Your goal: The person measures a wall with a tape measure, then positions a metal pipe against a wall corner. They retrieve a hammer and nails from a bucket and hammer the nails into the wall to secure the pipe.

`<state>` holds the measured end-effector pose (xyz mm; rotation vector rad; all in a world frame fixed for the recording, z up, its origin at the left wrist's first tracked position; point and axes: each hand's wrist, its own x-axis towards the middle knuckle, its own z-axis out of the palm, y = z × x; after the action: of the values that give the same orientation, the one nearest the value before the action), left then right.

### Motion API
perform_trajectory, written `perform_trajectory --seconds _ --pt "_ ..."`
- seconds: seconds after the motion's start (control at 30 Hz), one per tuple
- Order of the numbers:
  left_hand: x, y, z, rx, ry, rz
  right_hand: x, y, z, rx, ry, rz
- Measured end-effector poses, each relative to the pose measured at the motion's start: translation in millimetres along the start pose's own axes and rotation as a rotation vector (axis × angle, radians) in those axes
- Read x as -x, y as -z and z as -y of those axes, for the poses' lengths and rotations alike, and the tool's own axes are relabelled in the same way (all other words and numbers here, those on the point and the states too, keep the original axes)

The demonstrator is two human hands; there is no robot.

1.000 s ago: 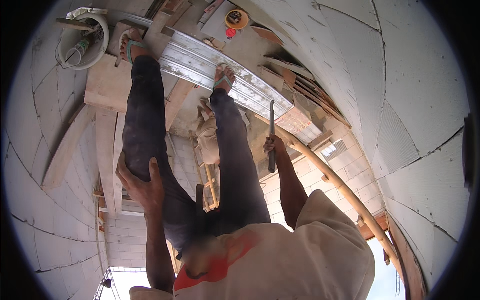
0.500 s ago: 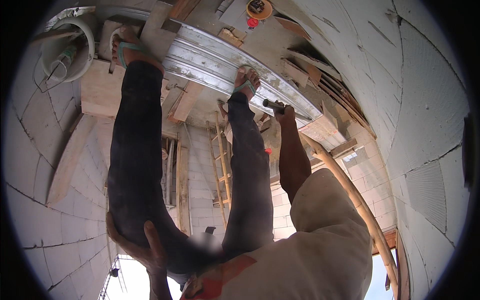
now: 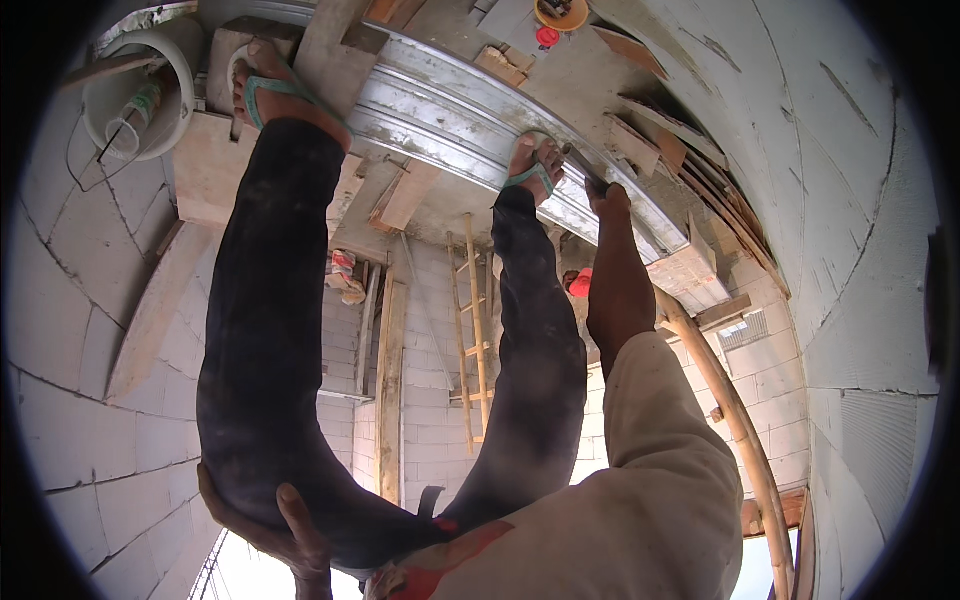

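Note:
My right hand (image 3: pixel 610 200) is closed around a short, dark, rod-like tool (image 3: pixel 577 157) with a rounded grey end. It is over the ribbed metal plank (image 3: pixel 430 110), just right of my right foot (image 3: pixel 537 165); contact with the plank cannot be made out. My left hand (image 3: pixel 275 530) rests on my left thigh (image 3: pixel 265 430), thumb spread from the fingers, holding nothing. My left foot (image 3: pixel 270 85), in a green-strapped flip-flop, stands on a block at the plank's left end.
A white bucket (image 3: pixel 185 110) with a bottle-like item hangs or stands at far left. Block walls (image 3: pixel 840 200) rise on both sides. Below are a bamboo ladder (image 3: pixel 475 330), leaning boards (image 3: pixel 390 400) and a red rounded thing (image 3: pixel 578 282). A bamboo pole (image 3: pixel 735 410) slants at right.
My right hand has moved up and away from me with the tool, from beside the plank's near edge to over it. My left hand stays on the thigh. The view has shifted slightly.

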<state>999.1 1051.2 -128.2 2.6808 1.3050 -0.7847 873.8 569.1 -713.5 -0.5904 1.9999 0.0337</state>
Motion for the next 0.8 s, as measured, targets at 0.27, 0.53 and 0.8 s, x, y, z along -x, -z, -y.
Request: perform_trajectory --seconds 0.27,0.53,0.8 --pt "1.4 4.3 -12.1 -0.050 -0.045 -0.014 73.0 -27.4 11.2 0.647 0.063 -0.115" --pt "-9.7 15.8 -10.5 -0.058 -0.231 0.113 75.8 -16.9 0.8 1.032 0.040 0.161" --pt "-15.8 21.5 -1.9 0.117 -0.197 0.150 129.7 -72.6 24.4 1.434 -0.046 0.238"
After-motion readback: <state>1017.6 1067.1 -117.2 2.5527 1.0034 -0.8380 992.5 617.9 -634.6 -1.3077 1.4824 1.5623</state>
